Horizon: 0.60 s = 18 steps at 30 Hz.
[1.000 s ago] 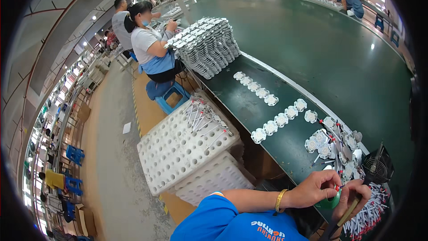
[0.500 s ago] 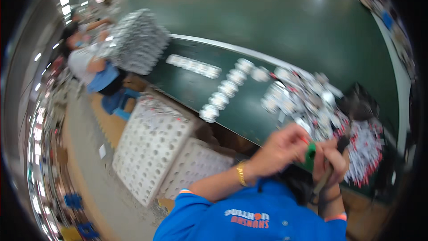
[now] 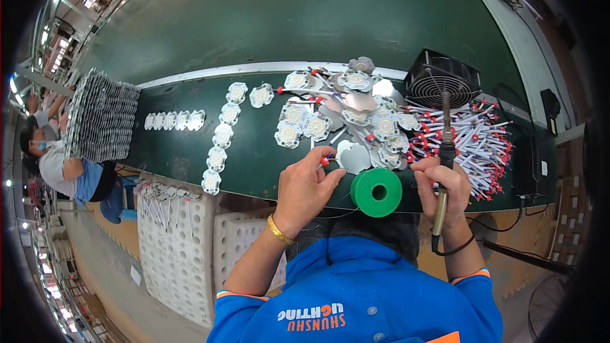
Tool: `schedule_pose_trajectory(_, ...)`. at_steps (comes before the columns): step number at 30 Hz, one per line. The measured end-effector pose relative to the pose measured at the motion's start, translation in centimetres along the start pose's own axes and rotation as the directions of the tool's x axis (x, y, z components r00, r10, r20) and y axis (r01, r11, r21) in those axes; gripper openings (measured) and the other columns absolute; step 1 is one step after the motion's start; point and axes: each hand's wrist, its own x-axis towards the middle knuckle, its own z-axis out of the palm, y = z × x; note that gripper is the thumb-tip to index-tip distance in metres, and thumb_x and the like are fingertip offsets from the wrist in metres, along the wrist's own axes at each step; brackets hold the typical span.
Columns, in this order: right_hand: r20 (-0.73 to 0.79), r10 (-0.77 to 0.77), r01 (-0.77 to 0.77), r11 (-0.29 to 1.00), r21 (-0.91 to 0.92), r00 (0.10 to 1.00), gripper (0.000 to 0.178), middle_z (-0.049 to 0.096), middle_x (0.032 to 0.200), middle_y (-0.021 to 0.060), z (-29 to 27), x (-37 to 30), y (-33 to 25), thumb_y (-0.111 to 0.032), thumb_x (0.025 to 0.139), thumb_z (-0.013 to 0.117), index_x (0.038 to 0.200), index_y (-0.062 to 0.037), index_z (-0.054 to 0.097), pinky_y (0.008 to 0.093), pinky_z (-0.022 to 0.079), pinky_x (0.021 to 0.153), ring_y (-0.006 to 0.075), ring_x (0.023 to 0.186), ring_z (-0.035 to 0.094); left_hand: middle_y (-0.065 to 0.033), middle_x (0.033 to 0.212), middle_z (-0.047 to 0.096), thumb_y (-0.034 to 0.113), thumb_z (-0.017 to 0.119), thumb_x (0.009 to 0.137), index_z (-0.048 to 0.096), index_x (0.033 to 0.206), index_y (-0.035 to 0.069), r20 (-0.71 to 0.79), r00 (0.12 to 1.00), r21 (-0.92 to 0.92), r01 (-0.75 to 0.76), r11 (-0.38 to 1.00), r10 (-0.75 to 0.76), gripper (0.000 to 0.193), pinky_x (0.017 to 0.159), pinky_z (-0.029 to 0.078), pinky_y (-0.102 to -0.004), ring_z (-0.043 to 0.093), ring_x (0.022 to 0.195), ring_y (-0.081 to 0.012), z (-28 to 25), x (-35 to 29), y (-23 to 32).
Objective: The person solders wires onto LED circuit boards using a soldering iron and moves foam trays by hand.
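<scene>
My left hand [image 3: 305,187] pinches a short wire lead [image 3: 326,161] with a red end between thumb and fingertips, at the table's near edge. My right hand [image 3: 448,187] is closed round a soldering iron [image 3: 442,206], its metal tip upward in front of a black fan and its cord trailing below. Between my hands, a green spool [image 3: 361,198] of thin wire rests at the table edge, a strand running left from it. Just beyond lies a heap of round white LED boards [image 3: 384,127] on metal plates, some with leads. White wire leads with red ends [image 3: 476,146] are piled beside my right hand.
LED boards stand in a column [image 3: 222,135] and a row [image 3: 175,121] on the green table [image 3: 254,152]. A tall stack of silvery trays [image 3: 101,114] is at the left, with a co-worker [image 3: 57,152] beside it. A perforated white foam block [image 3: 175,248] stands below; the black fan [image 3: 438,79] is beyond.
My hands have moved apart; before, they were close together around the green spool. The view has turned and steadied, so the table and heaps appear further left.
</scene>
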Motion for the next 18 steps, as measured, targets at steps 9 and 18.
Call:
schedule_pose_trajectory(9,0.06,-0.01,0.005,0.997,0.08,0.998,0.039,0.064,0.077,0.0118,0.0,-0.3,1.1,0.007,0.069,0.071,0.099,-0.0061,0.049,0.0325,0.046,0.049,0.0242,0.057,0.061,-0.0076,0.088,0.058,0.017,0.078,0.068,0.058,0.104,0.008,0.047,0.991,0.233,-0.134,0.963,0.126,0.042,0.062,0.049,-0.034,0.06,0.073,-0.0233,1.8,2.2,1.0)
schedule_pose_trajectory(18,0.052,-0.011,0.005,0.993,0.121,0.999,0.037,0.064,0.076,0.0113,0.8,0.5,1.2,0.006,0.07,0.071,0.097,-0.0051,0.05,0.0337,0.047,0.049,0.0249,0.057,0.061,-0.0056,0.073,0.054,-0.001,0.072,0.069,0.059,0.082,0.002,-0.045,0.998,-0.175,-0.048,0.983,0.04,0.018,0.058,0.043,-0.0266,0.052,0.065,-0.0153,0.4,2.0,1.0)
